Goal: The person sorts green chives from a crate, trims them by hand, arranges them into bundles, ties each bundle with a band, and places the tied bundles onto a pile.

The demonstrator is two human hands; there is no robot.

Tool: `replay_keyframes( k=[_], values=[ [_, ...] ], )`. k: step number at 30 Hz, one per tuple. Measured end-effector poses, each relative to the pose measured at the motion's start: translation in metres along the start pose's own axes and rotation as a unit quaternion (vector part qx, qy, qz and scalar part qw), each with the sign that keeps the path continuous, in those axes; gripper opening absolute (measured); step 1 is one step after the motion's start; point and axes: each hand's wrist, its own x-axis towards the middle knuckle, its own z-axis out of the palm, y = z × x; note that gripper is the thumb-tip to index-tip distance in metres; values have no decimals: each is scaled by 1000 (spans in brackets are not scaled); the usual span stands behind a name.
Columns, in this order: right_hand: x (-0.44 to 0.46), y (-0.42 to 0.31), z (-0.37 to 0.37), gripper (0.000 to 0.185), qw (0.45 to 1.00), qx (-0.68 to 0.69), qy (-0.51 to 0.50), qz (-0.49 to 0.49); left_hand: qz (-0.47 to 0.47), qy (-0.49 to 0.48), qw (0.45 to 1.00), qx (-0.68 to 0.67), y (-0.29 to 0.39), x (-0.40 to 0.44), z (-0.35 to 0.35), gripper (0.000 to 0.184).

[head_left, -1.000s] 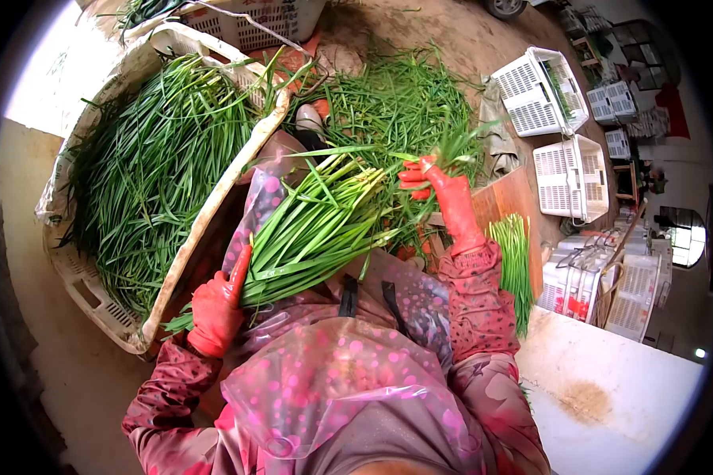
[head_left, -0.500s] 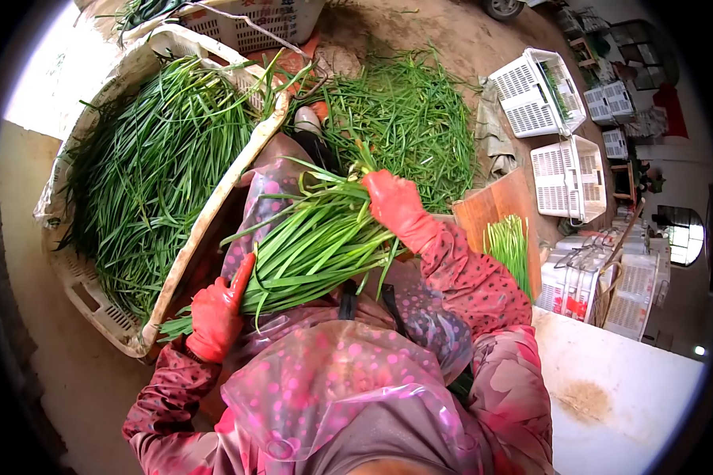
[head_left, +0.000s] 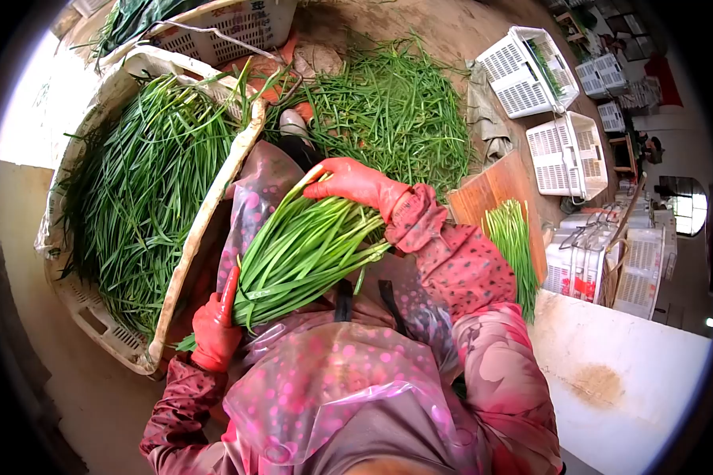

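A bunch of green garlic chives [head_left: 301, 257] lies across my lap, over a clear apron with pink dots. My left hand [head_left: 216, 336], in a red rubber glove, is closed around its leafy lower-left end, index finger stretched along the side. Over the upper edge of the bunch reaches my right hand [head_left: 356, 184], gloved in red too. Its fingertips are pinched together on a few yellowish-green blades there. The pale stalk ends fan out towards my right forearm.
To the left stands a large white basket [head_left: 95, 299] heaped with loose chives. Chive litter [head_left: 396, 119] covers the floor ahead. On a wooden board [head_left: 483, 190] at right lies another chive bundle [head_left: 511, 245]. White crates [head_left: 523, 75] stand beyond, and a white slab [head_left: 618, 372] is near my right elbow.
My right hand has moved left and from the stalk ends to the upper edge of the bunch. My left hand keeps its hold. The view has shifted slightly.
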Motion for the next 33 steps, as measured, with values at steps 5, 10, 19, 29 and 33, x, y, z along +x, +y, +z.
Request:
replay_keyframes(
  k=[5,10,19,29,33],
  values=[
    [-11,23,-52,29,942,294,162,16,-24,27,997,-70,-1,-6,4,87],
    [-56,5,-30,43,981,63,185,-20,-17,51,995,-87,1,-4,7,82],
    [5,11,-4,16,907,-110,400,-70,12,149,979,-135,3,28,-45,68],
    [-65,6,0,38,960,-5,225,-165,-46,116,977,-173,-9,8,0,76],
    [-43,24,35,29,909,-161,331,-196,-60,101,977,-181,-15,1,10,79]
  ],
)
